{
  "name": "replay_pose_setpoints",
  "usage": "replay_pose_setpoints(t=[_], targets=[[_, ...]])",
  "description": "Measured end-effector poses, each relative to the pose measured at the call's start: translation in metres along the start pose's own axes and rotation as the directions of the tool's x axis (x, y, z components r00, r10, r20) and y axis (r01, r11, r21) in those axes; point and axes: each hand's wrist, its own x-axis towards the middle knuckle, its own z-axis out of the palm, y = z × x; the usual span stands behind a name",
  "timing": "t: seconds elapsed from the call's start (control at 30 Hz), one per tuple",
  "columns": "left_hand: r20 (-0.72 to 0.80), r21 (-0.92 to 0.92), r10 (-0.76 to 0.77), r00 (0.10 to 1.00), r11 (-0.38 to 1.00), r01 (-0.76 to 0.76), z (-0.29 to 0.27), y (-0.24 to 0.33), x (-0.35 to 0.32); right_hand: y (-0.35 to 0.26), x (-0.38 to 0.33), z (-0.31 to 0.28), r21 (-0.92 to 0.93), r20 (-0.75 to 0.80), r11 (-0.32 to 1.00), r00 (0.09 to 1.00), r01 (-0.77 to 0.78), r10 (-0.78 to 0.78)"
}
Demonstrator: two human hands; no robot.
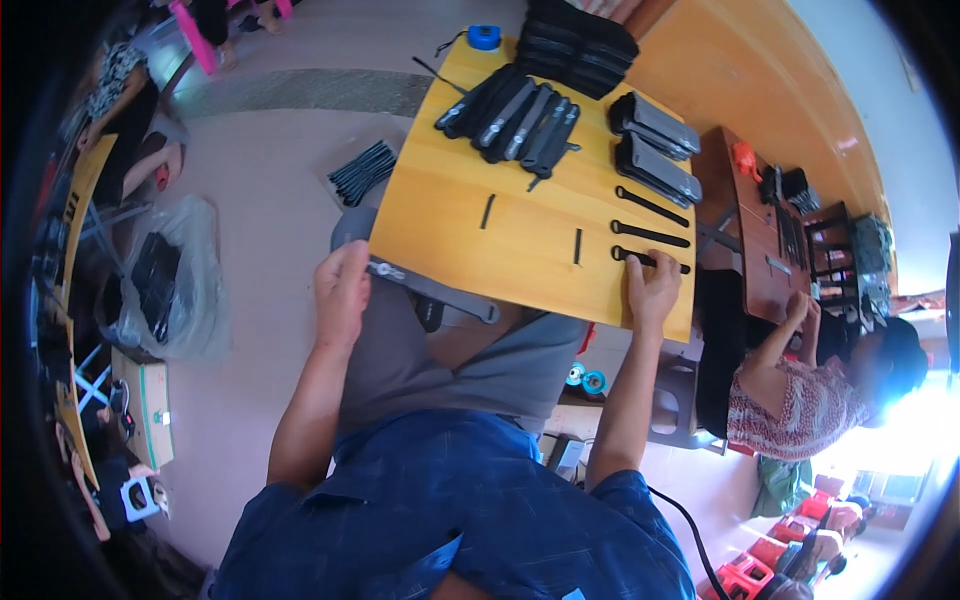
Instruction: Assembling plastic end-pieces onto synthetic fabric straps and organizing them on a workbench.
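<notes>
My left hand [342, 292], beside the table's near left corner, is closed around one end of a grey strap [435, 289]. The strap stretches rightward along the near edge, just above my lap, and its far end is rounded with a slot. Over at the right, my right hand [655, 285] has its fingers closed on a black cable-tie strap [619, 254] with a loop at one end. Two similar black straps, a middle one [650, 234] and a farther one [652, 206], lie parallel beyond it. Two short dark strips, one left [487, 212] and one right [578, 246], are on the tabletop.
The yellow table [430, 220] carries a fanned pile of grey and black straps [510, 120], bundled straps [655, 150], a black stack [577, 45] and a blue tape measure [484, 38]. A person [800, 400] works at a brown table [760, 250] on the right. A plastic bag [185, 280] sits on the floor.
</notes>
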Motion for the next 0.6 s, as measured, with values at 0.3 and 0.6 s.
replay_pose_setpoints(t=[0.3, 0.6], targets=[[0.106, 0.118, 0.018, 0.994, 0.993, -0.031, 0.026, -0.024, 0.005, -0.132, -0.040, -0.027, 0.474, 0.259, 0.880, 0.953, 0.017, -0.158], [0.163, 0.097, -0.012, 0.987, 0.995, -0.004, 0.044, -0.031, 0.010, -0.232, -0.089, 0.018, 0.512, 0.273, 0.816, 0.850, 0.268, -0.450]])
